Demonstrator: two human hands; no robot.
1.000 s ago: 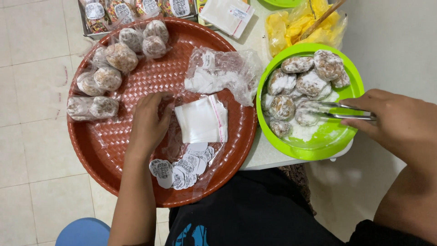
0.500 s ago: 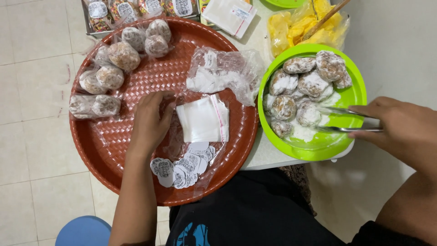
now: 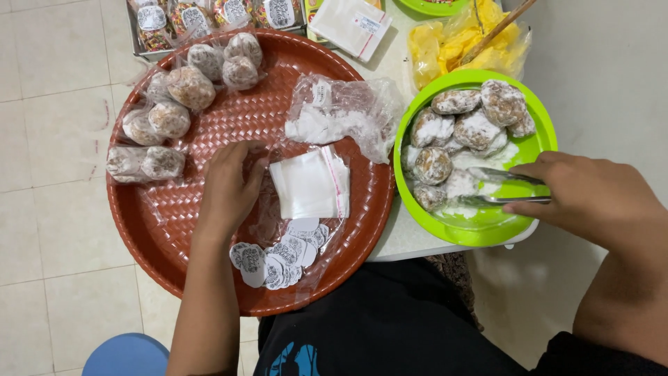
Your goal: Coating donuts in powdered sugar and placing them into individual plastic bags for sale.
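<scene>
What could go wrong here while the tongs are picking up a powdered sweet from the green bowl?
The right hand holds metal tongs around a powdered sweet; it might slip and scatter powder. The green bowl overhangs the small table's edge and could tip. The left hand rests on loose clear bags that may slide on the red tray.

One head-worn camera looks almost straight down from close above the person's lap. It takes in the red tray (image 3: 174, 237), the green bowl (image 3: 539, 125) and the tiled floor (image 3: 49, 230) at left.

I see the white bench (image 3: 403, 240) carrying a red woven tray (image 3: 174, 237) under my left hand (image 3: 229, 188) and a green bowl (image 3: 487, 233) under my right hand (image 3: 591, 198).
</scene>
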